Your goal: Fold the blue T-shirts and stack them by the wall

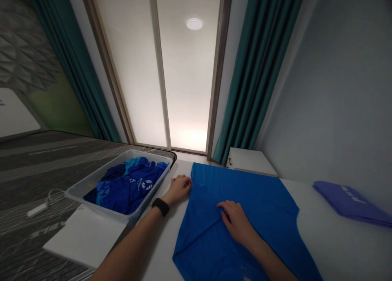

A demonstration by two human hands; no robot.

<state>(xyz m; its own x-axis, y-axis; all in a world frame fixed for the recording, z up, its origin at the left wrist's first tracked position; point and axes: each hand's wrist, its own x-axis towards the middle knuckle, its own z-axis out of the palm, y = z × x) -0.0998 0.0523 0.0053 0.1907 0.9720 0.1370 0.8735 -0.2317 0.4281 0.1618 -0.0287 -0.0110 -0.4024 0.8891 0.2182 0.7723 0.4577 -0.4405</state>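
Observation:
A blue T-shirt [260, 199] lies spread flat on the white table, its hem toward the far side. At its far left edge my left hand [179, 188], with a black watch [161, 206] on the wrist, has its fingers curled and closed on the fabric's border. My right hand [235, 220] rests on the middle of the shirt, fingers loosely bent and thumb apart, holding nothing. A slight crease runs through the cloth to the left of that hand. Part of a pale print shows near the bottom edge of the view.
A clear plastic bin [122, 156] of crumpled blue shirts stands left of the table [156, 232]. Folded purple cloth [349, 203] lies at the right. Beyond the table are a white cabinet [251, 160] and teal curtains [254, 69]. A white power strip [37, 210] is on the floor.

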